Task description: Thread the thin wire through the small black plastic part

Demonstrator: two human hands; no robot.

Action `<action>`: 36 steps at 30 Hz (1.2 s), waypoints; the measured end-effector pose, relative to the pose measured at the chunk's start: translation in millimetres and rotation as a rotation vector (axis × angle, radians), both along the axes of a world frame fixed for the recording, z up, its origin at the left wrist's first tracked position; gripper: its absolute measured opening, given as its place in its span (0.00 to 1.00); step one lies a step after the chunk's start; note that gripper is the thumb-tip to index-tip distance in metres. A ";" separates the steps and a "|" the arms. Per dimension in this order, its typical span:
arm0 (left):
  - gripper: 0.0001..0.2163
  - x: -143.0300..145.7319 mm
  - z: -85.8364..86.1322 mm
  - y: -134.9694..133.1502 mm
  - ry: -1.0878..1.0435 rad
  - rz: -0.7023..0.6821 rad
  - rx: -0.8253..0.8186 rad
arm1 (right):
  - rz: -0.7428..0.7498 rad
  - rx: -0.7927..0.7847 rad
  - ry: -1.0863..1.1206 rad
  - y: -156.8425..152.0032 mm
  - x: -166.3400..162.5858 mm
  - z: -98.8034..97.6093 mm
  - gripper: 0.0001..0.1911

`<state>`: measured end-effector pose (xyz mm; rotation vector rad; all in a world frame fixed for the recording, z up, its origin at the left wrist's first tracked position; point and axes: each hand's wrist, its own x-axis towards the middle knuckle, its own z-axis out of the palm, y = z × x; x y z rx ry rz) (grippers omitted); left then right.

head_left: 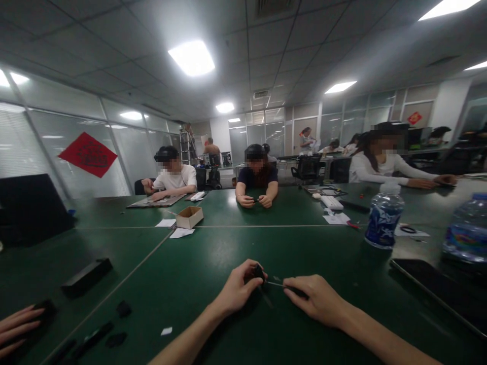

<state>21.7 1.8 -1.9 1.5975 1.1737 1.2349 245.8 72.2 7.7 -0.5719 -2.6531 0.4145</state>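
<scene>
Above the green table (213,258), my left hand (239,288) is closed around a small black part (259,274), its fingers hiding much of it. Opposite, my right hand (317,300) grips the dark handle of a screwdriver (274,283). The thin metal shaft points left, and its end is at the black part. I cannot tell whether the tip sits inside it. A white scrap (166,331) lies left of my left forearm, with several loose black pieces (116,339) farther left.
A phone-like dark slab (437,291) and two water bottles (385,215) (466,228) stand or lie on the right. At left are a black box (87,276) and another person's hand (19,327). A small open carton (189,218) is farther back, and people sit across the table.
</scene>
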 end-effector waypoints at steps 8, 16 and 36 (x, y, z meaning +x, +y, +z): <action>0.08 0.4 0.0 2.1 -0.017 -0.007 0.000 | 0.002 0.028 0.013 2.6 0.4 -4.6 0.15; 0.09 -1.1 3.0 -0.7 0.026 -0.010 0.004 | 0.008 0.009 0.005 1.2 1.2 -1.9 0.15; 0.09 -3.0 0.3 -0.5 0.110 0.050 -0.001 | 0.014 0.028 -0.011 2.1 0.6 -2.8 0.15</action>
